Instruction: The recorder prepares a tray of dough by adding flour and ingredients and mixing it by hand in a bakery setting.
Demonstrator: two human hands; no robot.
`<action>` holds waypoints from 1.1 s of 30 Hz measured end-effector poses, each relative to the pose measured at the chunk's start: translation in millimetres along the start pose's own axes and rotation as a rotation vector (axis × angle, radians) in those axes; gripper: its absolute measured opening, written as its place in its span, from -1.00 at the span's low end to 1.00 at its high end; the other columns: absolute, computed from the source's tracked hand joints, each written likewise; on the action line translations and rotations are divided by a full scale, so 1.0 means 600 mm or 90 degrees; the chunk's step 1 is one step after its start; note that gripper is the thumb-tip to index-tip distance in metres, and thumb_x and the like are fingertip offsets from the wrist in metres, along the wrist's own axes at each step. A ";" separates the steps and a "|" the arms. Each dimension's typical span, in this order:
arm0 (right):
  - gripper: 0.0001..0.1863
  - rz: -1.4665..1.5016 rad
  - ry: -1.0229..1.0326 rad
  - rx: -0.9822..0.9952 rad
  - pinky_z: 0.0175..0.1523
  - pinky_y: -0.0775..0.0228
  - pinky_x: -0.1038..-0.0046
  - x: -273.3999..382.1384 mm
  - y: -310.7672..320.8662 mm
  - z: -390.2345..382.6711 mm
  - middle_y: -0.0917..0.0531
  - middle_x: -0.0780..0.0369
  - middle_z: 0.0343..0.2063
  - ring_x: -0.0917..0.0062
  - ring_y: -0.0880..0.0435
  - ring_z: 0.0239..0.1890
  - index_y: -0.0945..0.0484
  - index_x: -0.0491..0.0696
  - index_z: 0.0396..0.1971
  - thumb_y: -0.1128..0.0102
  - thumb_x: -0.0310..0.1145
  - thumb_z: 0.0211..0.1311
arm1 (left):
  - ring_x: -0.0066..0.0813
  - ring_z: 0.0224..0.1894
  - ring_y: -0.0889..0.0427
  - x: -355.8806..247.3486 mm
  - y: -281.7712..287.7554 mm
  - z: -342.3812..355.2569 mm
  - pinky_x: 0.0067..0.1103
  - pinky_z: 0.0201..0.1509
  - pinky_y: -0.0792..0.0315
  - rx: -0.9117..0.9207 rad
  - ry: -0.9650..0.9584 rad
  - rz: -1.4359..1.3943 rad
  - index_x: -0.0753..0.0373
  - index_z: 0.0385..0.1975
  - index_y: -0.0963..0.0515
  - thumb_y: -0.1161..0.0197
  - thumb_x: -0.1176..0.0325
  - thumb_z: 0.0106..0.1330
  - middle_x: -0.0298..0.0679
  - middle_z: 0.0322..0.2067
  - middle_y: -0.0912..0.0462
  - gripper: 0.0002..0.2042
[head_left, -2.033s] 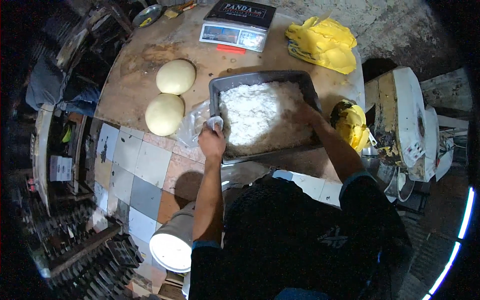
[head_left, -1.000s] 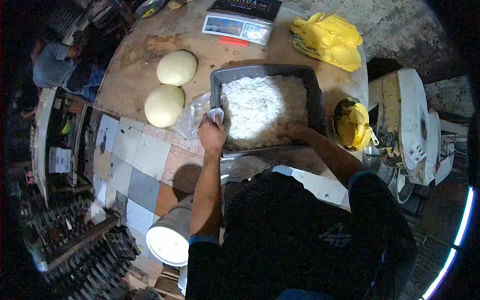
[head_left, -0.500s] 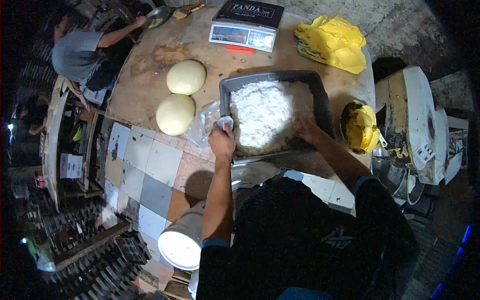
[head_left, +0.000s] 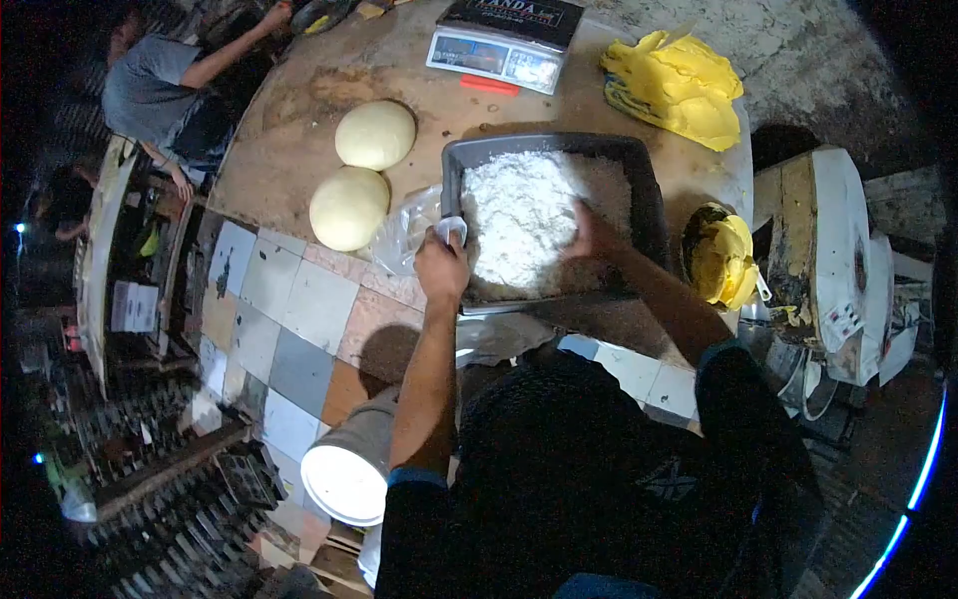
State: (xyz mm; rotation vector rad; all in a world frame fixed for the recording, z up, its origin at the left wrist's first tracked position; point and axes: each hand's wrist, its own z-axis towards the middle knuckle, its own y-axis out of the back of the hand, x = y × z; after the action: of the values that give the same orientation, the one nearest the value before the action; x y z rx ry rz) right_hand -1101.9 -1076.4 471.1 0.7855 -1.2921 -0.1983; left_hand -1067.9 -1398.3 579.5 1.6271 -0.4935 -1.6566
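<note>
My left hand (head_left: 442,264) is closed at the left rim of a dark grey rectangular tub (head_left: 654,215), with bunched plastic showing above the fist. A clear plastic bag (head_left: 407,232) spreads from there onto the table. White, flour-like crumbly powder (head_left: 514,215) fills the tub's bottom, brightly lit on its left half. Over the powder, right of its middle, my right hand (head_left: 599,236) has its thumb apart from the fingers and holds nothing visible; some fingertips are hard to make out. Two smooth pale dough balls (head_left: 375,136) (head_left: 349,208) lie touching, left of the tub.
Behind the tub stands a scale (head_left: 494,60) with a red strip before it. Yellow, butter-like fat (head_left: 679,90) is heaped at the back right; more fills a bowl (head_left: 723,260) beside the tub. A white bucket (head_left: 344,484) stands below. Another person (head_left: 155,100) works at far left.
My right hand has moved left and slightly up across the powder, toward the lit part. My left hand stays at the tub's rim. The whole view has shifted a little.
</note>
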 end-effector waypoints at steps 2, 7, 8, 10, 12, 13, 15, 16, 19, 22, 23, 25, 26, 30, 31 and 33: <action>0.26 0.029 -0.157 0.177 0.31 -0.02 0.14 0.118 -0.028 0.054 -0.20 -0.07 0.21 0.13 -0.15 0.26 0.11 -0.23 0.30 -0.59 -0.11 -0.36 | 0.25 -0.35 -0.56 0.023 0.003 -0.009 -0.14 -0.25 -0.44 -0.014 0.043 0.019 0.46 -0.37 -0.48 -0.09 0.21 0.25 0.26 -0.47 -0.55 -0.67; -0.23 -0.139 0.318 0.257 0.25 -0.12 0.23 -0.022 0.002 -0.014 -0.39 -0.02 0.08 0.16 -0.33 0.15 -0.39 -0.11 0.01 -0.49 -0.05 -0.22 | 0.22 -0.33 -0.57 0.009 -0.001 -0.005 -0.13 -0.22 -0.44 -0.016 0.018 0.018 0.46 -0.31 -0.48 -0.09 0.22 0.24 0.24 -0.44 -0.57 -0.67; -0.23 -0.144 0.321 0.258 0.25 -0.12 0.23 -0.033 0.024 0.001 -0.39 -0.02 0.08 0.16 -0.33 0.15 -0.39 -0.11 0.01 -0.49 -0.05 -0.22 | 0.21 -0.32 -0.57 0.007 0.001 -0.005 -0.13 -0.20 -0.44 -0.017 0.008 0.008 0.46 -0.28 -0.49 -0.09 0.22 0.23 0.24 -0.43 -0.57 -0.67; -0.10 -0.211 0.231 0.291 0.26 -0.14 0.26 -0.054 0.063 0.042 -0.37 0.01 0.11 0.23 -0.33 0.16 -0.37 -0.18 0.05 -0.49 0.03 -0.31 | 0.20 -0.30 -0.57 0.005 0.000 0.000 -0.15 -0.19 -0.44 0.006 0.028 0.017 0.46 -0.23 -0.48 -0.08 0.23 0.24 0.23 -0.41 -0.57 -0.66; -0.07 -0.131 0.144 0.285 0.25 -0.17 0.24 0.027 0.029 0.063 -0.37 -0.01 0.11 0.22 -0.34 0.16 -0.33 -0.20 0.09 -0.46 0.04 -0.27 | 0.19 -0.30 -0.57 0.022 0.001 -0.010 -0.15 -0.19 -0.45 -0.006 0.045 0.041 0.46 -0.23 -0.48 -0.08 0.24 0.25 0.22 -0.40 -0.57 -0.67; -0.05 -0.059 0.042 0.255 0.23 -0.20 0.22 0.094 0.013 0.069 -0.37 -0.03 0.11 0.22 -0.36 0.16 -0.28 -0.22 0.13 -0.44 0.06 -0.23 | 0.17 -0.32 -0.58 0.020 0.009 -0.012 -0.16 -0.19 -0.45 0.010 0.061 0.048 0.46 -0.22 -0.47 -0.08 0.24 0.26 0.20 -0.40 -0.58 -0.66; 0.01 -0.042 0.057 0.210 0.21 -0.25 0.21 0.094 -0.022 0.053 -0.35 -0.02 0.14 0.22 -0.37 0.17 -0.20 -0.22 0.20 -0.36 0.15 -0.17 | 0.17 -0.32 -0.58 0.010 0.007 -0.009 -0.16 -0.19 -0.45 0.000 0.044 0.029 0.46 -0.20 -0.47 -0.08 0.22 0.26 0.21 -0.39 -0.58 -0.65; 0.05 -0.089 0.183 0.208 0.21 -0.27 0.22 0.035 -0.058 0.048 -0.34 0.00 0.17 0.23 -0.37 0.18 -0.18 -0.20 0.23 -0.30 0.24 -0.15 | 0.16 -0.32 -0.58 0.003 0.008 -0.004 -0.16 -0.20 -0.46 -0.007 0.018 0.017 0.46 -0.19 -0.46 -0.08 0.21 0.26 0.21 -0.39 -0.58 -0.64; -0.12 -0.247 0.441 0.266 0.09 -0.35 0.22 -0.073 0.013 0.037 -0.42 0.06 0.09 0.21 -0.50 0.01 -0.37 -0.17 0.10 -0.29 0.21 -0.10 | 0.17 -0.32 -0.58 -0.007 0.012 -0.003 -0.16 -0.20 -0.46 0.013 0.036 0.013 0.45 -0.20 -0.46 -0.08 0.21 0.25 0.22 -0.39 -0.58 -0.65; -0.17 -0.255 0.291 0.325 0.10 -0.32 0.23 0.018 0.063 0.092 -0.44 -0.01 0.02 0.17 -0.44 0.04 -0.40 -0.19 0.03 -0.41 0.10 -0.17 | 0.17 -0.32 -0.58 0.013 0.009 -0.013 -0.15 -0.21 -0.45 -0.006 0.049 0.024 0.44 -0.20 -0.46 -0.08 0.22 0.25 0.21 -0.39 -0.58 -0.65; -0.10 -0.248 0.185 0.274 0.17 -0.26 0.23 0.020 0.050 0.095 -0.38 -0.05 0.08 0.16 -0.40 0.10 -0.31 -0.21 0.10 -0.43 0.06 -0.17 | 0.17 -0.32 -0.58 0.012 0.010 -0.011 -0.15 -0.21 -0.45 0.006 0.048 0.019 0.44 -0.20 -0.46 -0.09 0.22 0.25 0.21 -0.40 -0.58 -0.65; 0.03 -0.205 0.006 0.295 0.29 -0.13 0.24 0.113 -0.019 0.112 -0.22 -0.10 0.19 0.17 -0.27 0.22 -0.11 -0.25 0.22 -0.46 -0.01 -0.17 | 0.17 -0.33 -0.57 0.025 0.009 -0.015 -0.16 -0.22 -0.45 -0.005 0.044 0.012 0.43 -0.23 -0.46 -0.09 0.24 0.24 0.19 -0.42 -0.57 -0.68; 0.09 -0.176 -0.070 0.358 0.35 -0.05 0.24 0.201 -0.029 0.112 -0.13 -0.11 0.25 0.18 -0.19 0.28 -0.01 -0.27 0.27 -0.47 -0.05 -0.16 | 0.17 -0.33 -0.57 0.030 0.007 -0.019 -0.16 -0.22 -0.45 -0.004 0.047 0.015 0.43 -0.23 -0.46 -0.09 0.24 0.24 0.19 -0.42 -0.57 -0.68; 0.08 -0.196 0.040 0.574 0.26 -0.22 0.26 0.028 -0.028 0.071 -0.27 0.00 0.17 0.21 -0.31 0.18 -0.13 -0.14 0.25 -0.55 -0.07 -0.30 | 0.15 -0.30 -0.58 -0.003 0.010 -0.007 -0.18 -0.18 -0.45 0.010 0.040 0.014 0.40 -0.27 -0.45 -0.10 0.25 0.23 0.17 -0.38 -0.58 -0.71; 0.08 -0.198 0.037 0.564 0.26 -0.22 0.26 -0.027 -0.013 0.078 -0.27 0.00 0.17 0.21 -0.31 0.18 -0.13 -0.14 0.25 -0.55 -0.07 -0.30 | 0.11 -0.28 -0.59 -0.010 0.013 -0.003 -0.19 -0.14 -0.46 0.035 0.057 0.015 0.39 -0.25 -0.45 -0.10 0.25 0.22 0.16 -0.34 -0.59 -0.71; 0.03 -0.071 0.627 0.116 0.16 -0.33 0.30 -0.100 0.022 0.084 -0.38 0.07 0.04 0.24 -0.44 0.05 -0.21 -0.11 0.21 -0.58 -0.14 -0.33 | 0.12 -0.28 -0.59 -0.022 0.001 0.011 -0.19 -0.14 -0.45 0.040 0.026 0.010 0.40 -0.21 -0.45 -0.10 0.24 0.22 0.16 -0.34 -0.59 -0.68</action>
State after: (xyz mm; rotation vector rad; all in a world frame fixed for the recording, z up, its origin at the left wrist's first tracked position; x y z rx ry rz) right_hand -1169.2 -1054.8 435.3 0.9364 -0.3343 0.2133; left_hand -1075.2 -1390.6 589.9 1.6952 -0.5407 -1.6073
